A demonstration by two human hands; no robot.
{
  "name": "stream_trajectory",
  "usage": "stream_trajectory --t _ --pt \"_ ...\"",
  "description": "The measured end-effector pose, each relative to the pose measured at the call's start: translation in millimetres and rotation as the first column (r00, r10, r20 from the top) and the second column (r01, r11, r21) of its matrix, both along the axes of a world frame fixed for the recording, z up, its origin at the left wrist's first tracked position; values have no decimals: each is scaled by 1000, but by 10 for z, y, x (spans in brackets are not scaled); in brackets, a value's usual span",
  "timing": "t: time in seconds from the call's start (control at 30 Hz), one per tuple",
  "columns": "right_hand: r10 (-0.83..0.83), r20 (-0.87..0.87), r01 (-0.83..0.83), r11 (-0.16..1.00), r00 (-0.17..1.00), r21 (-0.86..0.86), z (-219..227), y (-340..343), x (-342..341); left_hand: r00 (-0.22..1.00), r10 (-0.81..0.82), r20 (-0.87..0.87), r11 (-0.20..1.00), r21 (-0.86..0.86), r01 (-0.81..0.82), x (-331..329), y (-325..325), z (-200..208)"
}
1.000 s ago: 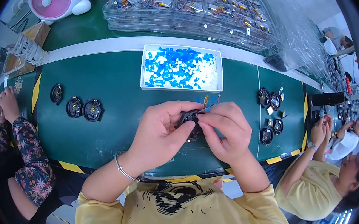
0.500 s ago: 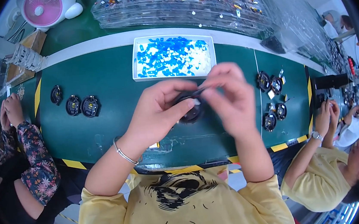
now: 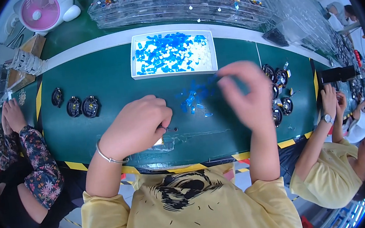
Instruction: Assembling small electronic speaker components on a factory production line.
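Observation:
My left hand (image 3: 142,124) is closed near the front of the green table, its fingers curled round a small, thin dark piece with a rounded tip (image 3: 174,129). Most of that piece is hidden in the hand. Just below, a small pale part (image 3: 159,141) peeks out on the tabletop. My right hand (image 3: 245,92), blurred by motion, hovers with thumb and fingers apart and nothing visible between them. Left of it lies a loose scatter of small blue pieces (image 3: 193,99). Several round black housings (image 3: 287,105) with small parts attached sit just beyond its right side.
A white box (image 3: 131,64) of blue and white pieces stands behind the scatter. Black housings (image 3: 90,106) lie at the left. Clear plastic trays (image 3: 173,14) of wired parts and a pink-and-white fan (image 3: 39,13) are at the back. Co-workers sit at both sides.
My hands have parted; the round black housing they held is out of them, and one more housing shows in the right group. The blue scatter between my hands has come into view.

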State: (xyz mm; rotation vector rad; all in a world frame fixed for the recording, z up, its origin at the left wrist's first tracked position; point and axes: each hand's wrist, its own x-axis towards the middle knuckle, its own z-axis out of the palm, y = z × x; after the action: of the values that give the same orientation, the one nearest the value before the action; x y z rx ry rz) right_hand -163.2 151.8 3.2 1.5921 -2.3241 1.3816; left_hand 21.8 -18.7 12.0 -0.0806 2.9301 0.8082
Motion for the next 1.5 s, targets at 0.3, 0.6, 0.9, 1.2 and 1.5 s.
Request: stream_trajectory --t 0.3,0.6,0.9,1.2,1.5 --pt "475 569 -466 867 671 -174 -35 -49 337 988 138 74 536 833 -137 -45 -9 37" --pt "271 307 -183 941 912 -285 -50 -174 530 908 418 27 231 964 -135 -94 290 -26" --pt "155 374 -63 967 914 -246 -132 -170 414 798 468 -379 792 581 -189 -142 316 -27" --pt "159 156 -128 973 975 -195 -71 -223 427 756 423 -499 877 437 -202 -146 341 -70" --pt "166 167 -140 978 972 -158 -47 -245 408 763 392 -514 901 382 -206 -140 336 -90"
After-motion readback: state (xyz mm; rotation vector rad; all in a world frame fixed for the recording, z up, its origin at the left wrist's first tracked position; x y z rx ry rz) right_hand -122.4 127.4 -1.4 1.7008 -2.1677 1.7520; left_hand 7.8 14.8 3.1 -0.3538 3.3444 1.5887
